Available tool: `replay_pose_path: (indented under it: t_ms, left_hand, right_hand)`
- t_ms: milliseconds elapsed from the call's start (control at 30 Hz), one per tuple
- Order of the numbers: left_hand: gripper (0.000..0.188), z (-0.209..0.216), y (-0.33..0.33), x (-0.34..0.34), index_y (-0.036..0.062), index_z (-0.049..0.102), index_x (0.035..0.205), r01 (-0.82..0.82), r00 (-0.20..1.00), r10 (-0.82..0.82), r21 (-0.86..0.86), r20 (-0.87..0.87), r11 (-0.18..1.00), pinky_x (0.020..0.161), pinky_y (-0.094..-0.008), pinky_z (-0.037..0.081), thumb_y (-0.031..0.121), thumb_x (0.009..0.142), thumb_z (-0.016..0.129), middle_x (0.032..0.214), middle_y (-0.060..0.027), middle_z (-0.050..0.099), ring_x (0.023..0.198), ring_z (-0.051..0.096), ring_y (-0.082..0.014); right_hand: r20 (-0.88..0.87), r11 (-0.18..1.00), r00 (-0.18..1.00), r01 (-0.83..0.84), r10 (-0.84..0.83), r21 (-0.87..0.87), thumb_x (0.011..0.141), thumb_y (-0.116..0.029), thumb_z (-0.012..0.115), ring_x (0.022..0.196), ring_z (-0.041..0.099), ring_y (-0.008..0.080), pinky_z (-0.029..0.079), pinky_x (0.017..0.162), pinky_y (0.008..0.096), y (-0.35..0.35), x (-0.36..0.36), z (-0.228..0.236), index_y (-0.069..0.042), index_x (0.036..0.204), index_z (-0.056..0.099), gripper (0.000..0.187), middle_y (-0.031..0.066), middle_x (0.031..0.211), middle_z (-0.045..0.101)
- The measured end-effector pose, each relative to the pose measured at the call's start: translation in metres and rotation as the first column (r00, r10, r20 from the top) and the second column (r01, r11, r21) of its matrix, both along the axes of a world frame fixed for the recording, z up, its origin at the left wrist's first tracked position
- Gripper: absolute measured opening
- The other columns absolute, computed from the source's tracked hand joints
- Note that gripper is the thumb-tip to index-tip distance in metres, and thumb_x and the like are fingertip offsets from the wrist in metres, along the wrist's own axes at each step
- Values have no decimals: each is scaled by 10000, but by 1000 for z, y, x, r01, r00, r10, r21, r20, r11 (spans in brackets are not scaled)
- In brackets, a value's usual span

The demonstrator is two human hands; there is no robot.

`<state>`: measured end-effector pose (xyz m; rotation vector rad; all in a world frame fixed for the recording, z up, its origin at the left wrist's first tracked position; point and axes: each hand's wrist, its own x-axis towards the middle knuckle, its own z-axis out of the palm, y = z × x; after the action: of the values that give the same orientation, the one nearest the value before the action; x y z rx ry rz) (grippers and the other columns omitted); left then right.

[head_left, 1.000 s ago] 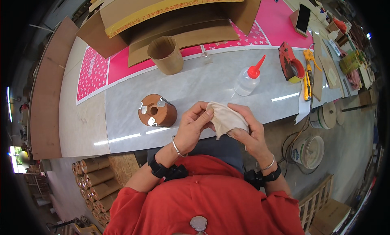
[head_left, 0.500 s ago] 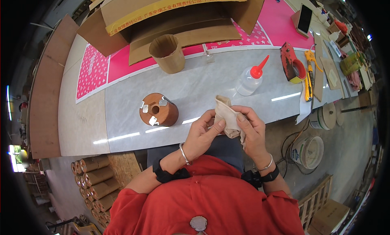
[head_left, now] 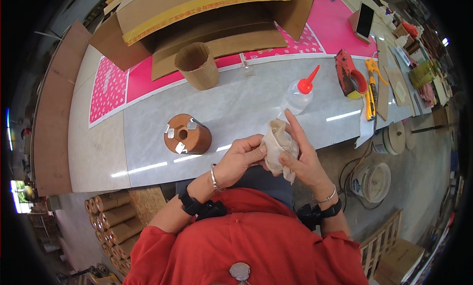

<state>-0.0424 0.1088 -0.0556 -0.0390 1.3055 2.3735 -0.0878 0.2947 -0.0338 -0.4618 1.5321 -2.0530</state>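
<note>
A crumpled off-white cloth [head_left: 277,146] is bunched up between my two hands, over the front edge of the grey table [head_left: 251,102]. My left hand [head_left: 237,160] pinches its left side between thumb and fingers. On the other side, my right hand [head_left: 306,162] presses its thumb on the cloth, with the index finger stretched up and away. To the left stands a red-brown cylinder [head_left: 199,141] with a round hole in its top and small metal clips around the rim. Just beyond my right hand is a clear squeeze bottle [head_left: 296,101] with a red pointed nozzle.
A cardboard tube [head_left: 203,79] stands before an open cardboard box [head_left: 197,26] on a pink printed sheet [head_left: 116,92]. A red tape dispenser [head_left: 347,70], yellow cutters [head_left: 370,100] and a propped phone [head_left: 364,21] lie at right. Buckets [head_left: 372,182] and stacked rolls [head_left: 118,215] are below the table.
The cloth has been turned and bunched rounder, and sits slightly lower. My right index finger has lifted off it and now points upward. The whole view has shifted slightly.
</note>
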Motion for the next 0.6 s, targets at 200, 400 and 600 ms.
replay_pose_path:
  t_ms: [200,400,600]
  left_hand:
    - [271,-3,-4,-7,17,592,1077,46,996,-60,-206,-64,978,763,-274,474,249,956,524,961,-31,622,841,573,-104]
    - [192,2,-3,-10,6,588,1010,-39,998,26,-225,-61,974,695,-227,472,179,929,575,901,-25,614,789,565,-78]
    - [166,1,7,-11,5,545,940,-149,988,139,-216,-65,965,682,-236,495,154,905,610,882,-29,602,796,583,-87]
  right_hand:
    - [-119,977,979,-144,164,159,845,-198,682,1149,458,159,386,977,295,11,-12,-9,-92,1422,341,679,91,1350,395]
    - [-233,993,971,-21,47,112,792,-124,718,1151,458,167,384,962,292,8,-13,-20,-65,1264,474,534,89,1291,443]
    - [-485,968,869,194,-94,160,786,-80,709,1133,482,178,404,924,286,10,-16,-22,-46,965,520,262,122,1227,508]
